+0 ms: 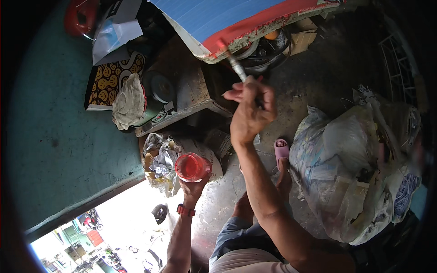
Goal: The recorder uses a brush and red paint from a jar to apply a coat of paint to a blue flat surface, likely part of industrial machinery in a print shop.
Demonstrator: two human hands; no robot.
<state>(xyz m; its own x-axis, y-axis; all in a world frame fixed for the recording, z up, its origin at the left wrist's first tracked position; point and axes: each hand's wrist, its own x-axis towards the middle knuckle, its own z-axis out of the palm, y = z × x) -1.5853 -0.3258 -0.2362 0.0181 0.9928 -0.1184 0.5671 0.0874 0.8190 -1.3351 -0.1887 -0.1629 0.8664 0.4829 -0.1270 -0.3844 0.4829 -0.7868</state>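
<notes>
My right hand is closed around the handle of a paintbrush, its red-coated bristles at the near left corner of a large panel. The panel is blue on top, with a red band along its rough near edge. Whether the bristles press on the surface is hard to tell. Lower and to the left, my left hand grips a clear jar from below and the side. Red paint coats the jar's inside, and its mouth faces up.
A worn bench stands at left, holding a grinder-like machine, a cloth cap and a patterned box. Trash fills a bag below it. Large plastic sacks crowd the right. A black round object sits beneath the panel.
</notes>
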